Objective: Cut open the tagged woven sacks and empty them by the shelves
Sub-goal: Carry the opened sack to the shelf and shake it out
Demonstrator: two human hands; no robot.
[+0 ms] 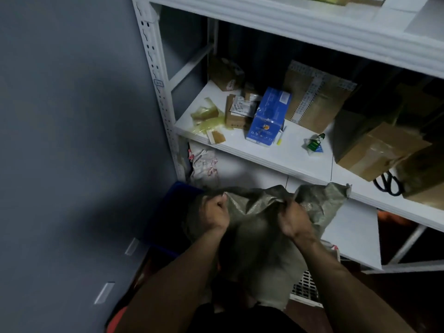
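Grey-green woven sack [259,236], held up close in front of the white shelves [300,155], low in the middle of the view, body hanging down between the two forearms. Left hand [215,213] at the sack's upper left edge, fingers [219,200] curled tight into a fist around a bunched fold of the weave. Right hand [294,219] at the upper edge further right, likewise closed on gathered cloth. Loose corner of the sack raised to the right of the right hand, overlapping the front lip of the middle shelf; actual contact not clear.

Blue bin [168,219] just left of the sack, partly hidden behind it.

On the middle shelf: blue box [269,116] near the centre; brown cardboard boxes [374,152] behind and to the right; yellowish tape scraps [206,114] at the left end; small green and white packet [314,143] between the blue box and the large carton. Black-handled scissors [388,183] at the shelf's front edge, far right, beside a carton.

White grille [305,287] low down, right of the sack. Grey wall [72,116] on the left.
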